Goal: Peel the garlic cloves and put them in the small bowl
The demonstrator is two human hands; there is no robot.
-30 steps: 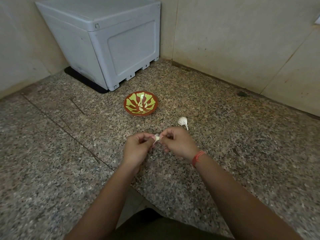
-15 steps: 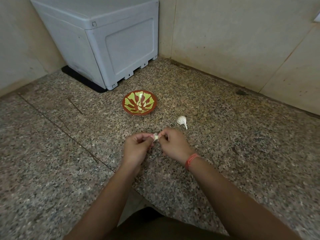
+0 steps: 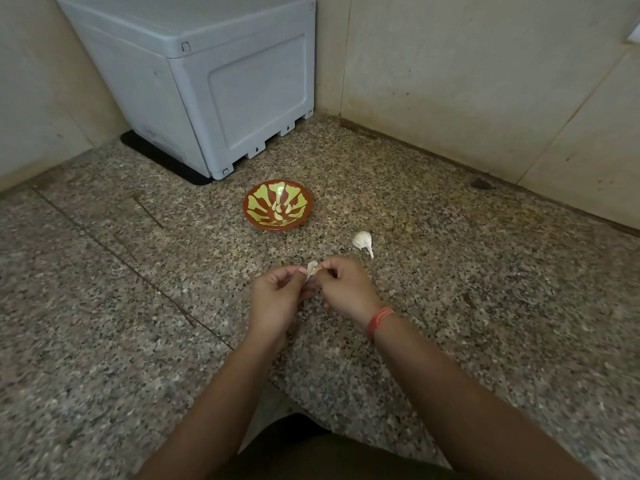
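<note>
Garlic cloves point(image 3: 279, 210), already peeled, are lying together in the bottom of the small bowl point(image 3: 250, 206), a little above the centre of the frame. A speckled granite surface point(image 3: 104, 306) is filling the lower two thirds of the frame and meeting beige walls point(image 3: 467, 81) along the top and right. A grey plastic box point(image 3: 214, 84) is standing in the upper left, sitting on a black mat point(image 3: 156, 154) that is showing along its lower left edge. Two forearms are reaching up from the bottom edge, the right one wearing an orange wristband point(image 3: 379, 322). The left hand point(image 3: 273, 299) and the right hand point(image 3: 346, 289) are meeting at the centre, just below the bowl. The bowl, red-brown with yellow-green markings, is standing upright on the surface, apart from the box and the hands. A white piece of garlic bulb point(image 3: 362, 240) is lying on the surface to the lower right of the bowl, just above the right hand and not touching it. A single clove point(image 3: 311, 269) is sitting between the two hands. Each grip is narrow, thumb and fingertips pinching the clove from its own side, with papery white skin sticking up above them.
</note>
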